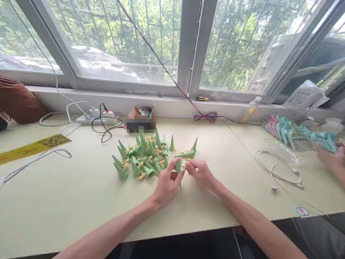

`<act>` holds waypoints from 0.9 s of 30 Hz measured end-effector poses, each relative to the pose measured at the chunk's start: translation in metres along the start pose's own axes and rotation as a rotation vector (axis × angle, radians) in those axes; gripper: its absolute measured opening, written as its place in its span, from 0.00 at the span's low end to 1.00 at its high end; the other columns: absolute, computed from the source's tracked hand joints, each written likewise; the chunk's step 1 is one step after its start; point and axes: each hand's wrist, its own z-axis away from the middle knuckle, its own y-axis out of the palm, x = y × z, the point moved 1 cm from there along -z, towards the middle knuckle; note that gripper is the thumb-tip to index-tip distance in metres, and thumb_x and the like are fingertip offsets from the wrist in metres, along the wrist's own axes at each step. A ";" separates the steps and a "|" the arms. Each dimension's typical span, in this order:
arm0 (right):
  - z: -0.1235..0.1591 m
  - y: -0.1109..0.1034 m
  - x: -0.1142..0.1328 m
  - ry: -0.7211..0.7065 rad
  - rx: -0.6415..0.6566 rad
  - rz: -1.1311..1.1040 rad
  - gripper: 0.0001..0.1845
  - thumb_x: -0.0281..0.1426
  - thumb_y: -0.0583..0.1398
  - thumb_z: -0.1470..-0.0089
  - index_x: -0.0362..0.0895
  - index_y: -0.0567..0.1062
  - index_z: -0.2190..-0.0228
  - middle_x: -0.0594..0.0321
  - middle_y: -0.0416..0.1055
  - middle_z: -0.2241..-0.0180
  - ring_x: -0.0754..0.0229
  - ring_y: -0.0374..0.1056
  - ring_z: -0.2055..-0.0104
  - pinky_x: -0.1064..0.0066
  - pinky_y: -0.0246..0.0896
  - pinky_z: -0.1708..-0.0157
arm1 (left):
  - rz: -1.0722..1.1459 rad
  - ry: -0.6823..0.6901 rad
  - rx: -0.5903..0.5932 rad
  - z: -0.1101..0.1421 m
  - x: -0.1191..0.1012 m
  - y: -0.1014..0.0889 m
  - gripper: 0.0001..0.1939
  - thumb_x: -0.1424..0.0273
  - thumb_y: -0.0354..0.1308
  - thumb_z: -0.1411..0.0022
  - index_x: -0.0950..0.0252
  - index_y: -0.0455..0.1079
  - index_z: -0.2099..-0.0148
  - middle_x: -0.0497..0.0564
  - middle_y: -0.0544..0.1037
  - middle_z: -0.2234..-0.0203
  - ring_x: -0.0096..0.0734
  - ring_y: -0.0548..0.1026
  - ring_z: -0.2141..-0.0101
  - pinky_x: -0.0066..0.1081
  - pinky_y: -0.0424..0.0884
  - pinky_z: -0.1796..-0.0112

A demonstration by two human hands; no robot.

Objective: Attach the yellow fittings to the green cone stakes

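My left hand (166, 184) is closed around a green cone-shaped plastic piece (178, 166), with thumb and fingers on its sides and its narrow end pointing down. Close by on the right, my right hand (201, 174) pinches a small yellow piece (183, 166) at the cone's side. Whether the two parts are joined, I cannot tell. Just beyond my hands lie another green cone (194, 144) and a flat-lying green piece (185, 155). To the left spreads a pile of similar green cones (152, 150), several with small yellow parts (142, 176) on or among them.
A small cardboard box (140, 112) and a power strip (102, 118) with cables stand at the back. On the right are a white cable (265, 169), a bottle (250, 109) and teal and pink pieces (291, 131). Another person's hand (332, 162) touches the teal pieces.
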 end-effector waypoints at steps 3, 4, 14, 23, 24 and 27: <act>0.001 0.000 0.007 -0.018 -0.050 -0.027 0.12 0.38 0.56 0.37 0.42 0.72 0.67 0.65 0.69 0.76 0.66 0.63 0.77 0.72 0.60 0.75 | 0.018 -0.016 -0.013 0.000 -0.003 -0.001 0.21 0.61 0.54 0.33 0.57 0.60 0.41 0.39 0.55 0.78 0.17 0.57 0.82 0.20 0.56 0.81; 0.001 0.000 0.009 -0.026 -0.058 -0.034 0.11 0.38 0.57 0.38 0.42 0.72 0.64 0.64 0.69 0.75 0.65 0.64 0.76 0.72 0.61 0.74 | 0.021 -0.019 -0.015 0.000 -0.003 -0.002 0.21 0.61 0.54 0.33 0.57 0.60 0.40 0.39 0.55 0.78 0.17 0.57 0.82 0.20 0.57 0.81; 0.000 -0.002 0.006 -0.041 -0.017 -0.021 0.18 0.39 0.52 0.34 0.44 0.68 0.73 0.66 0.66 0.79 0.66 0.61 0.79 0.73 0.58 0.76 | -0.002 -0.021 0.010 0.001 -0.001 -0.002 0.21 0.61 0.55 0.34 0.58 0.60 0.41 0.39 0.54 0.79 0.18 0.57 0.82 0.21 0.58 0.80; 0.000 0.000 0.010 -0.038 -0.043 -0.061 0.13 0.40 0.56 0.37 0.43 0.72 0.65 0.65 0.68 0.76 0.65 0.63 0.76 0.72 0.61 0.75 | -0.010 -0.014 -0.008 0.001 -0.003 -0.003 0.21 0.61 0.55 0.34 0.57 0.60 0.41 0.39 0.55 0.78 0.18 0.57 0.82 0.20 0.59 0.79; 0.001 0.000 0.011 -0.047 -0.045 -0.067 0.12 0.39 0.57 0.38 0.43 0.72 0.63 0.64 0.68 0.74 0.65 0.64 0.75 0.72 0.62 0.74 | -0.009 -0.012 -0.011 0.000 -0.004 -0.003 0.20 0.61 0.55 0.34 0.57 0.60 0.41 0.39 0.55 0.78 0.18 0.58 0.82 0.20 0.59 0.80; 0.001 -0.001 0.013 -0.067 -0.043 -0.069 0.10 0.38 0.57 0.38 0.43 0.72 0.62 0.63 0.69 0.73 0.64 0.64 0.74 0.71 0.64 0.72 | 0.003 -0.017 -0.006 0.000 -0.004 -0.003 0.21 0.61 0.55 0.34 0.57 0.60 0.41 0.39 0.55 0.78 0.18 0.58 0.82 0.20 0.59 0.80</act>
